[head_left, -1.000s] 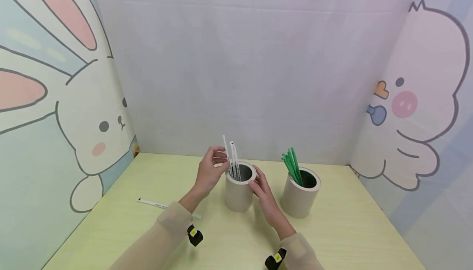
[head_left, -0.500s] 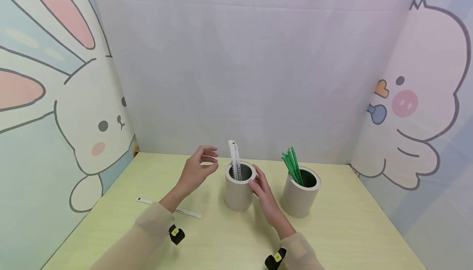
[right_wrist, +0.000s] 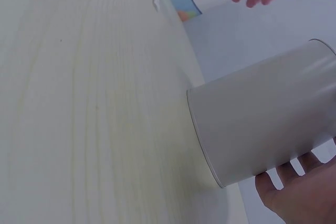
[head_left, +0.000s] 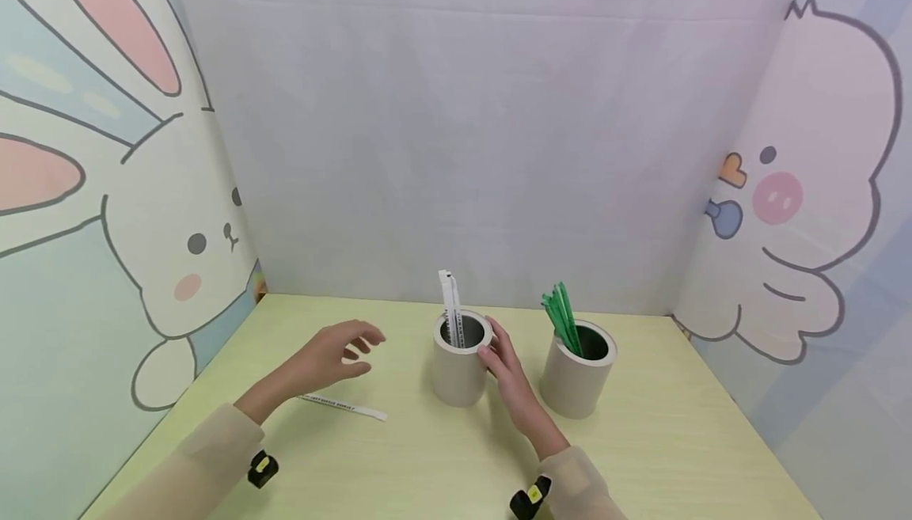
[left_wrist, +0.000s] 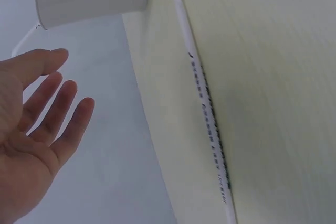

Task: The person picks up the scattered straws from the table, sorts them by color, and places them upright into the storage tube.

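Note:
A white wrapped straw (head_left: 345,404) with dark print lies on the table, partly hidden by the left forearm in the head view; the left wrist view shows most of this straw (left_wrist: 207,111). Above its far side hovers my left hand (head_left: 331,358), fingers loosely bent and holding nothing. My right hand (head_left: 511,370) holds the right side of a beige cylindrical cup (head_left: 459,377), thumb toward me and fingers along the far side. Several white straws (head_left: 452,306) lean inside that cup. The right wrist view shows fingertips against the cup wall (right_wrist: 257,119).
Right of the held cup stands a second beige cup (head_left: 575,385) with several green straws (head_left: 563,318) in it. A pale wooden table (head_left: 427,464) meets a grey back wall (head_left: 463,148). Cartoon-printed panels flank both sides.
My left hand let go of a white straw at the cup and moved left and down, over the straw on the table. My right hand stayed on the cup.

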Motion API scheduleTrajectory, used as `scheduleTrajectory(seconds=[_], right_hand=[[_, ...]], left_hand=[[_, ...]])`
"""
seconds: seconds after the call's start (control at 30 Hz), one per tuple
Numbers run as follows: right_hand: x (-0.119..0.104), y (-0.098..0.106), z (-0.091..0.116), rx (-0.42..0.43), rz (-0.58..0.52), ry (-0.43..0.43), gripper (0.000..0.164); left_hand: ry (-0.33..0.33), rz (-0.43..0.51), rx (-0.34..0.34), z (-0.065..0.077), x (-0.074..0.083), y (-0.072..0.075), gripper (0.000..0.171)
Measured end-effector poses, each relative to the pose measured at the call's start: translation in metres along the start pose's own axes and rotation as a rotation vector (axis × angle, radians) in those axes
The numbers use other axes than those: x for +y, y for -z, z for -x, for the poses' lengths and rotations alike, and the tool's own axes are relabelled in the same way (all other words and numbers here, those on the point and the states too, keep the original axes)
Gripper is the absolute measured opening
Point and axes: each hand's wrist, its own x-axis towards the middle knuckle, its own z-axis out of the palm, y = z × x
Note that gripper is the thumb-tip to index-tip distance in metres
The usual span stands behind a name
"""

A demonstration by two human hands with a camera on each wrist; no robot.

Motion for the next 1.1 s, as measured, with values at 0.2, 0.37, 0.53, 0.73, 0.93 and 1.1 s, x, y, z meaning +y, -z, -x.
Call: scheduleTrajectory(seconds=[0.2,0.37,0.53,0.73,0.93,1.1], right_hand=[[-0.002,0.0,0.001,-0.005,0.012,0.002,0.065],[-0.001,0.0,0.0,-0.009,0.014,-0.001,0.065],[0.001,0.001,-0.001,-0.001,0.003,-0.007,0.064],[0.003,0.001,-0.001,-0.003,-0.001,-0.004,0.064],[0.002,0.0,-0.001,-0.007,-0.012,-0.007,0.064],[0.001,0.0,0.0,-0.007,-0.006,0.003,0.064]], left_hand=[[-0.03,-0.037,-0.097,0.028,-0.021,0.006,0.041],[-0.085,-0.119,-0.163,0.043,-0.034,0.01,0.039],[-0.17,-0.206,-0.2,0.051,-0.043,0.01,0.04],[-0.154,-0.246,-0.224,0.053,-0.048,0.006,0.042],[-0.157,-0.213,-0.233,0.053,-0.053,0.003,0.043],[-0.185,-0.208,-0.228,0.051,-0.057,0.002,0.043]])
